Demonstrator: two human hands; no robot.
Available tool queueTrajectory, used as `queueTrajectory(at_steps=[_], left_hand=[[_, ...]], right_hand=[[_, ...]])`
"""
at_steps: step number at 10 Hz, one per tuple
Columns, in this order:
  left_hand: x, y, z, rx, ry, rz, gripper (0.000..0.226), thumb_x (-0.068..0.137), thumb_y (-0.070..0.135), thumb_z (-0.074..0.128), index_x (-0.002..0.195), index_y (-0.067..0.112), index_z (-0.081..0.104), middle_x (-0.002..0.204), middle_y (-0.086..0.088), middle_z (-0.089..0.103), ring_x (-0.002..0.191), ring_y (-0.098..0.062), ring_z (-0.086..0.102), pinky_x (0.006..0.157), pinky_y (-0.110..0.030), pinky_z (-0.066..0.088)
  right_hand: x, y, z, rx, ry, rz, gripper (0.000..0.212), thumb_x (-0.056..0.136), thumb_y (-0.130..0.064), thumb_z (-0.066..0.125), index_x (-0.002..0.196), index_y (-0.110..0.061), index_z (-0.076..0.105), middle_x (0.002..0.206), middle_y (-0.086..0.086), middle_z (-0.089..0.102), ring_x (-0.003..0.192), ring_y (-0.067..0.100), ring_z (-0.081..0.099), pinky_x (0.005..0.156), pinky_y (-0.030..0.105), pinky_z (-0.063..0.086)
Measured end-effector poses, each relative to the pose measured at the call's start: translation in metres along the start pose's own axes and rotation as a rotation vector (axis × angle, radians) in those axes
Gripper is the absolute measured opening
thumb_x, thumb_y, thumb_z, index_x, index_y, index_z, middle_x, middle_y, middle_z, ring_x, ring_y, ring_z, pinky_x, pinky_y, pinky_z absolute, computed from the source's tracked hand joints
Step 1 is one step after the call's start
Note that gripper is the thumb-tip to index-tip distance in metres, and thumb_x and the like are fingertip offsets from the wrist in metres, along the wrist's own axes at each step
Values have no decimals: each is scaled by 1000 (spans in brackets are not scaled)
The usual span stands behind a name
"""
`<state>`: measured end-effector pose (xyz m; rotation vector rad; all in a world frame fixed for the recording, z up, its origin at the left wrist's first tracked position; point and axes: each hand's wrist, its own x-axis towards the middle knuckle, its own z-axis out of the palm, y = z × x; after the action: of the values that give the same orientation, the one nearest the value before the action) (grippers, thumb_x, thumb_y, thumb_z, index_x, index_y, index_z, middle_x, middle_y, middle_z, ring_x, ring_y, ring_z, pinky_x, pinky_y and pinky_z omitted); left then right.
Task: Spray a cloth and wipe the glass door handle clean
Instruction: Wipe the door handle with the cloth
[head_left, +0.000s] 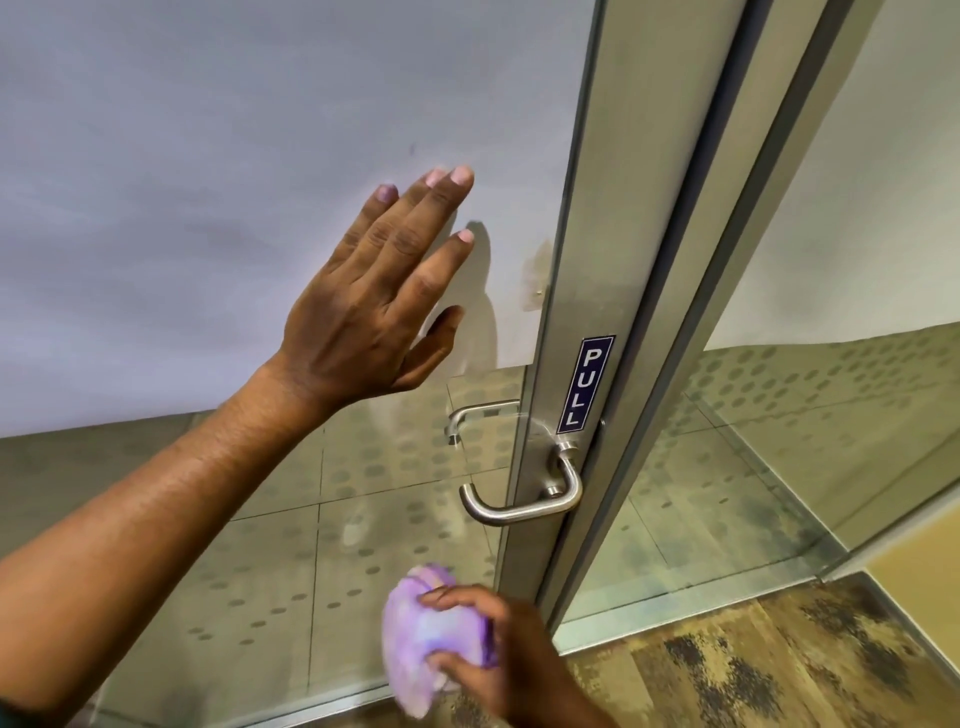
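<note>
The brushed steel lever handle (524, 506) sticks out from the metal door frame (587, 270), just below a blue PULL sticker (584, 384). My left hand (374, 301) lies flat with fingers spread against the frosted glass panel (208, 182), up and left of the handle. My right hand (498, 649) holds a bunched purple cloth (421, 639) low in the view, below the handle and apart from it. No spray bottle is in view.
A second handle (470, 415) shows through the clear lower glass on the far side. A brown smudge (537, 275) marks the glass by the frame. Another glass panel (831, 364) stands to the right. Patterned carpet (753, 660) covers the floor.
</note>
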<state>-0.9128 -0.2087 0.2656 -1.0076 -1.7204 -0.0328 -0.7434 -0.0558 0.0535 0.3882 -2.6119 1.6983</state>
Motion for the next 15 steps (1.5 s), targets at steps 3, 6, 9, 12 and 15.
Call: queueTrajectory(at_steps=[3, 6, 9, 12, 15], left_hand=[[0, 1, -1, -1, 0, -6, 48, 93, 17, 56, 134, -2, 42, 144, -36, 44, 139, -46, 43, 118, -56, 35], [1, 1, -1, 13, -2, -9, 47, 94, 17, 55, 134, -2, 42, 145, -35, 44, 139, -46, 43, 118, -56, 34], [-2, 0, -2, 8, -5, -10, 47, 92, 17, 58, 133, -2, 42, 147, -34, 41, 141, -46, 41, 120, -54, 31], [0, 1, -2, 9, 0, -10, 47, 93, 17, 58, 133, -2, 42, 147, -34, 41, 141, -46, 41, 120, -54, 31], [0, 1, -2, 13, 1, -5, 47, 93, 18, 57, 133, -2, 42, 148, -33, 41, 141, -45, 41, 120, -54, 31]], right_hand=[[-3, 8, -105, 158, 568, -43, 43, 66, -7, 81, 102, -28, 69, 107, -11, 74, 100, 10, 69, 89, 38, 57], [4, 21, -62, 64, 529, -33, 44, 68, -19, 87, 103, -34, 66, 109, -17, 73, 104, 6, 68, 87, 39, 57], [25, 9, 4, -3, 241, -41, 36, 76, -25, 79, 109, -25, 66, 114, -15, 70, 108, 0, 64, 93, 33, 54], [0, -3, 1, 137, 215, -13, 36, 72, -22, 83, 104, -26, 68, 112, -18, 72, 109, 3, 66, 94, 27, 53], [17, -37, -113, 405, 529, -123, 46, 66, -3, 78, 107, -19, 64, 112, 2, 72, 100, 17, 70, 79, 25, 60]])
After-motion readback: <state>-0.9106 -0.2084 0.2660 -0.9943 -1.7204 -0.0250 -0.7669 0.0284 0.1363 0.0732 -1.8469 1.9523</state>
